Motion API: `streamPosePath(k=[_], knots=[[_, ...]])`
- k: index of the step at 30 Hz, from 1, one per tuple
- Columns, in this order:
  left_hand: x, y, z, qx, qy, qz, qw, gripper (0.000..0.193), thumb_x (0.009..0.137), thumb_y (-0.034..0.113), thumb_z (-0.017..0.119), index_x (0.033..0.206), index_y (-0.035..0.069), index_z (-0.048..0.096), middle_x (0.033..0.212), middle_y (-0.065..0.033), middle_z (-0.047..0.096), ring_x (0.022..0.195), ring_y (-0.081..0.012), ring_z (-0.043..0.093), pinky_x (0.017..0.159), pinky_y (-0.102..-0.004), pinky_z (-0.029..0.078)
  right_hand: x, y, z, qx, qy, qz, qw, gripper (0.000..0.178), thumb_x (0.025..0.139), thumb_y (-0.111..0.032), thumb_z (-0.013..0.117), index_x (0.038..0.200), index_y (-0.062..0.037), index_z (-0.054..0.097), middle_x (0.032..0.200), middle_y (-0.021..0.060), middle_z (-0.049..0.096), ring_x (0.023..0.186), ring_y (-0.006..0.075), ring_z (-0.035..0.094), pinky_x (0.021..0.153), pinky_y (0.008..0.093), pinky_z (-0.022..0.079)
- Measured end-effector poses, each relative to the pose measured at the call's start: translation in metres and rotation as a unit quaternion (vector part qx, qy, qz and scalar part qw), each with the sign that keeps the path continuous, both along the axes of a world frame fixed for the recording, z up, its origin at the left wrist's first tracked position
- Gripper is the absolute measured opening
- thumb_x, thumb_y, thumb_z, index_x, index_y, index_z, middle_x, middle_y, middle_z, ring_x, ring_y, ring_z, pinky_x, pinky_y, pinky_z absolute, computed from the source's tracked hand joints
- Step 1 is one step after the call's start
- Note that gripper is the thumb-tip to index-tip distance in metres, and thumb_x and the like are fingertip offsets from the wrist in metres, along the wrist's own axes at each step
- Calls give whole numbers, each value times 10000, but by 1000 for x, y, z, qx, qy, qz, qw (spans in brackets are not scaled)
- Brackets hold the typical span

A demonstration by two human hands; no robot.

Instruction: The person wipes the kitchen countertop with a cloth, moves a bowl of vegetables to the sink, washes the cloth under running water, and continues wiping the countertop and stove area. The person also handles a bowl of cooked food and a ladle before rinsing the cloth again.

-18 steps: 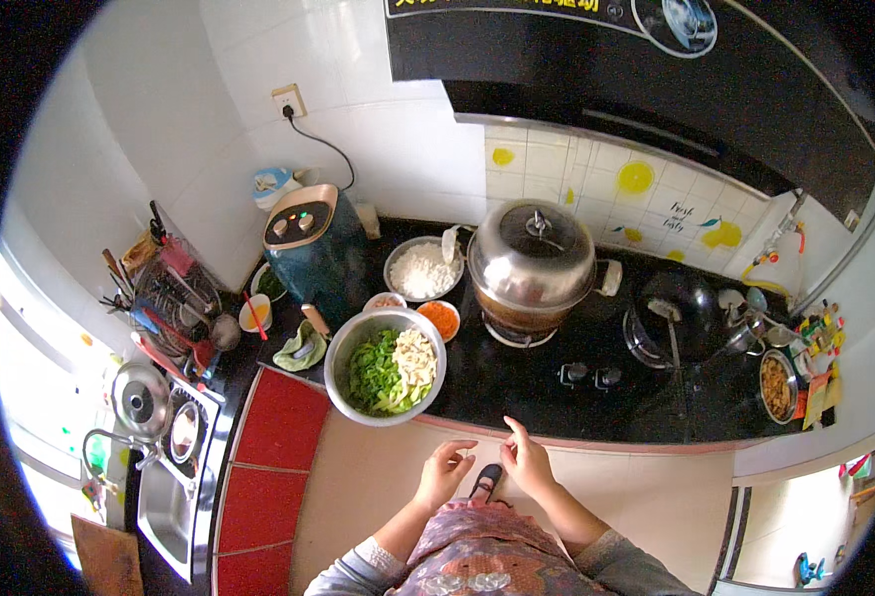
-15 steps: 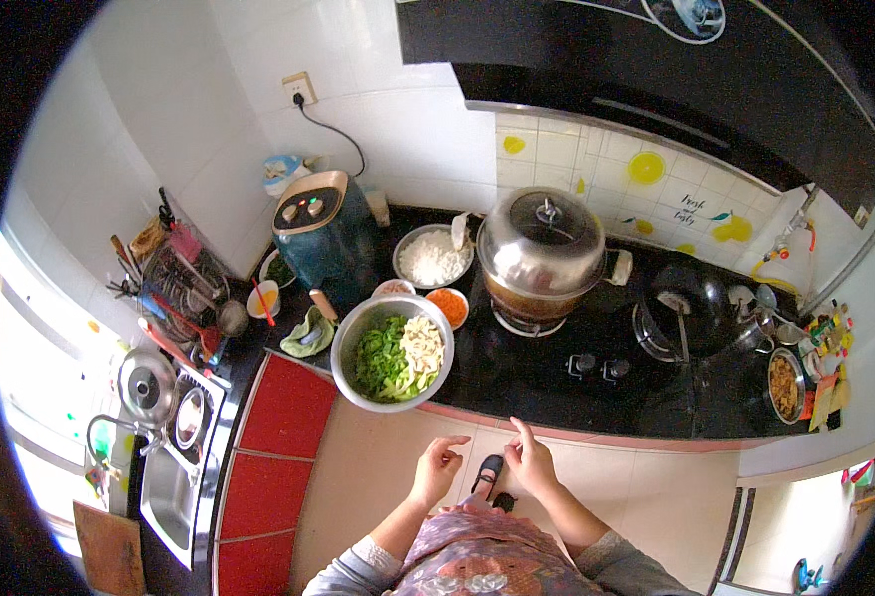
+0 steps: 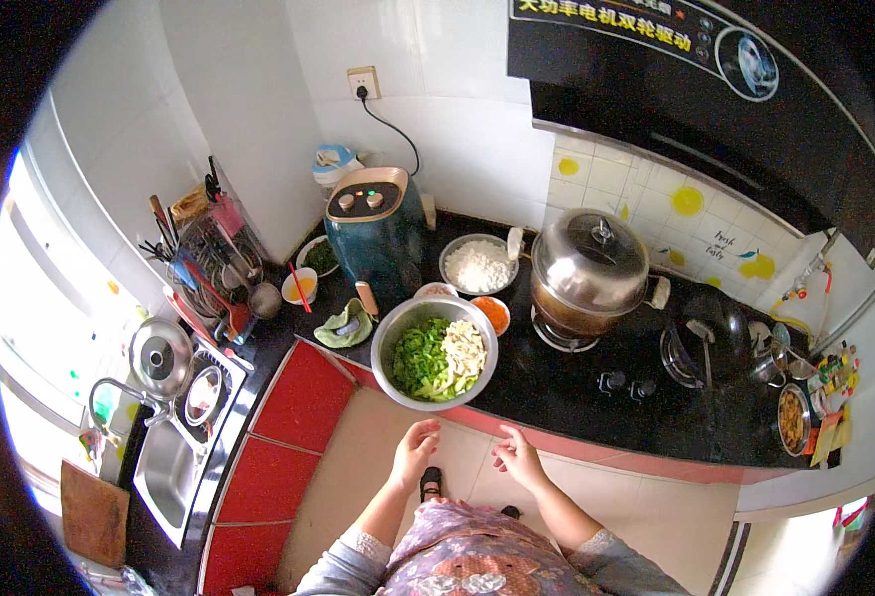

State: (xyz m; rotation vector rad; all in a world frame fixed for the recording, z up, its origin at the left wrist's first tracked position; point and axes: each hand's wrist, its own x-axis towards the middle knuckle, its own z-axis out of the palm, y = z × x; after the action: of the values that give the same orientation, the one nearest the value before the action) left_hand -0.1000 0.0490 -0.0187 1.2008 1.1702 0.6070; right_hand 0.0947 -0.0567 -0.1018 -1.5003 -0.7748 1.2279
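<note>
Both hands hang in the air in front of the counter edge, holding nothing. My left hand (image 3: 416, 452) is loosely open, its fingers pointing up toward a large metal bowl (image 3: 386, 375) without touching it. Chopped green vegetables (image 3: 419, 360) and pale sliced pieces (image 3: 465, 350) lie side by side in that bowl. My right hand (image 3: 519, 457) is also open, a short way to the right, with loosely bent fingers. Just behind the big bowl stand a small bowl of orange diced food (image 3: 494, 317) and a small bowl of pale pinkish bits (image 3: 437, 290).
A lidded metal pot (image 3: 591, 268) sits on the stove, with a black wok (image 3: 720, 333) to its right. Behind are a metal bowl of white rice (image 3: 480, 266) and a teal air fryer (image 3: 376, 243). At left are a green cloth (image 3: 343, 326) and a sink (image 3: 167, 482).
The view has swung left, so the counter shows farther right in the picture. My hands have come up nearer the big bowl, and the left fingers have straightened somewhat.
</note>
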Motion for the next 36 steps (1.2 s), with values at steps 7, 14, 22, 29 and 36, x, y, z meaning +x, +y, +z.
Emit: streamPosePath(k=[7, 14, 22, 29, 36], knots=[[-44, 68, -4, -17, -21, 18, 999, 334, 921, 121, 581, 1249, 72, 546, 1149, -12, 591, 986, -117, 561, 828, -283, 470, -31, 81, -1, -70, 126, -51, 988, 537, 967, -221, 575, 1409, -49, 323, 1081, 132, 620, 794, 194, 662, 607, 324, 579], [-87, 141, -20, -66, -21, -2, 998, 419, 907, 200, 592, 1303, 97, 500, 1240, -40, 543, 1102, -170, 532, 882, -334, 462, -59, 135, -23, -94, 267, -185, 941, 479, 939, -283, 603, 1261, -25, 360, 1194, 208, 522, 866, 350, 677, 682, 446, 592], [-78, 174, -38, -180, -35, -18, 983, 491, 903, 243, 631, 1341, 146, 433, 1299, -30, 518, 1115, -178, 537, 881, -399, 478, -69, 141, -17, -142, 267, -238, 923, 554, 915, -243, 629, 1347, -75, 326, 1260, 195, 495, 877, 352, 657, 698, 440, 592], [-57, 177, -73, -266, -44, -50, 962, 487, 898, 255, 648, 1317, 129, 435, 1295, -69, 516, 1093, -237, 582, 852, -422, 529, -73, 150, -23, -124, 228, -310, 915, 382, 829, -98, 629, 1177, -25, 490, 1093, 140, 583, 881, 301, 652, 618, 397, 611], [-67, 144, -43, -264, -100, 28, 959, 483, 899, 232, 648, 1312, 110, 431, 1253, -93, 553, 1082, -244, 594, 893, -419, 528, -74, 136, 6, -108, 191, -285, 933, 359, 828, -89, 619, 1172, -65, 519, 981, 74, 615, 798, 203, 637, 572, 337, 554]])
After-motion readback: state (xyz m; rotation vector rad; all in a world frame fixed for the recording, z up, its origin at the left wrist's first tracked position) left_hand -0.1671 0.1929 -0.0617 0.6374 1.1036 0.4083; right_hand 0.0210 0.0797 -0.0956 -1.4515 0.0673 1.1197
